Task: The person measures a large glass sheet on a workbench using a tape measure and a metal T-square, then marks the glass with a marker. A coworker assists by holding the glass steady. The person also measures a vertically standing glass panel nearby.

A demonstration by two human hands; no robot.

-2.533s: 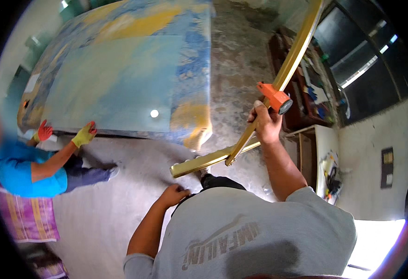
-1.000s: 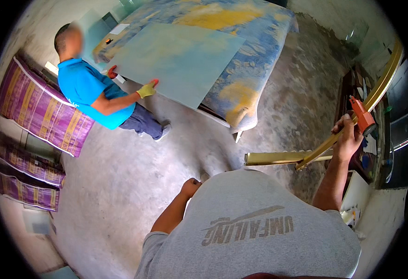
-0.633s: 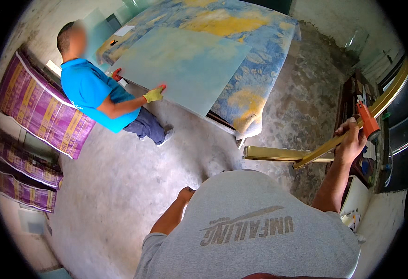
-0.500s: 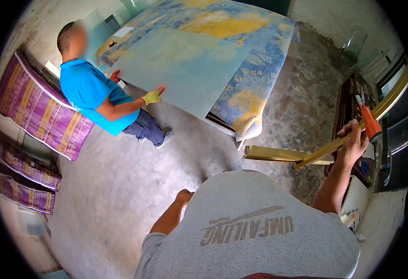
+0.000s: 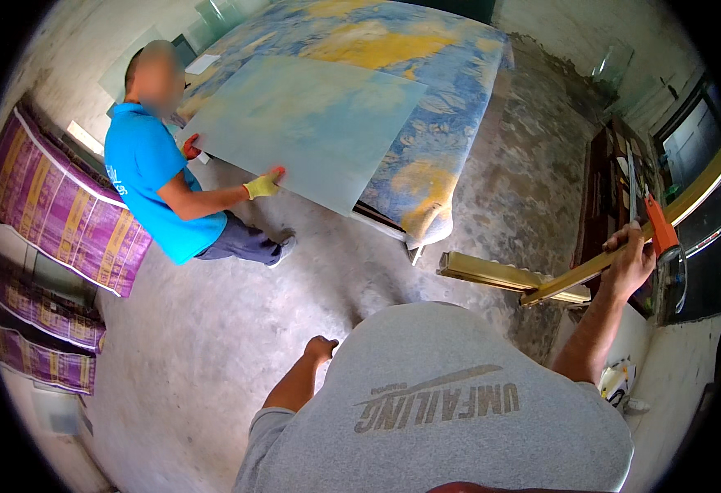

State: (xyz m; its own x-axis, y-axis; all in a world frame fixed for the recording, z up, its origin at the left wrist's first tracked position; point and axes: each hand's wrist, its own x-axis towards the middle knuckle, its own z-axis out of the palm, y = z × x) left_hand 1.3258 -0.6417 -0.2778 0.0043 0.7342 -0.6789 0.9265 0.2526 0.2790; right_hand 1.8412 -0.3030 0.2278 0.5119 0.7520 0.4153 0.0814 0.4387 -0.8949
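My right hand, fingers wrapped round it, grips a long gold-coloured metal profile that slants up to the right. Beside that hand is an orange tool whose kind I cannot make out; whether my fingers touch it is unclear. A second gold profile meets the lower end of the first at an angle. Down by my grey shirt, my left hand is closed with its fingers curled; whatever it may hold is hidden. No object shows next to it.
At the left, a person in a blue shirt and gloves grips the near edge of a glass pane on a cloth-covered table. Purple patterned bundles line the left wall. A dark rack stands at the right.
My view has turned slightly, so the table and the person sit further left. That person's head has turned more toward me. My right hand still holds the profile.
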